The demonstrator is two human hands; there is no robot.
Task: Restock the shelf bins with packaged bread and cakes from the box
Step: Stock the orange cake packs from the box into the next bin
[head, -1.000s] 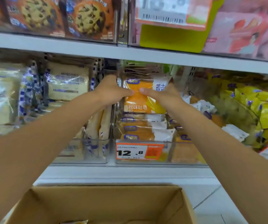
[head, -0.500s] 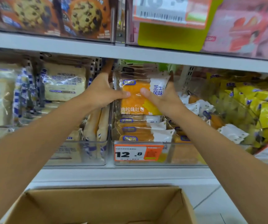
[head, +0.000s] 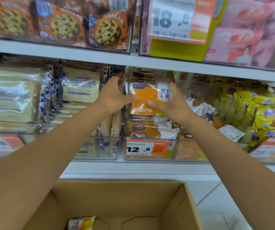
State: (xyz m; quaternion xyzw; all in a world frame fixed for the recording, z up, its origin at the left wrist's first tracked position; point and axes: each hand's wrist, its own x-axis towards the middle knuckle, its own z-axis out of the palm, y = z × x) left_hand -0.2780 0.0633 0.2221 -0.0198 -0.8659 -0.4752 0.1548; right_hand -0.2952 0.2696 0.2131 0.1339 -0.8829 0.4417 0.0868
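Note:
An orange-and-white packaged toast loaf (head: 147,97) stands upright on top of several like packs in the clear middle bin (head: 150,159) of the shelf. My left hand (head: 112,97) grips its left edge and my right hand (head: 171,102) grips its right edge, thumbs across the front. Below, the open cardboard box (head: 189,206) holds one more orange-and-white pack (head: 81,223) at its bottom.
Pale toast packs (head: 81,84) fill the clear bins to the left. Yellow snack packs (head: 257,113) and small white-wrapped cakes (head: 231,132) fill the bins to the right. The shelf board above (head: 133,59) carries cookie packs (head: 63,25). An orange 12.8 price tag (head: 146,148) fronts the middle bin.
Both hands and the loaf have shifted slightly upward and back into the bin. The view has dropped, showing the pack in the box.

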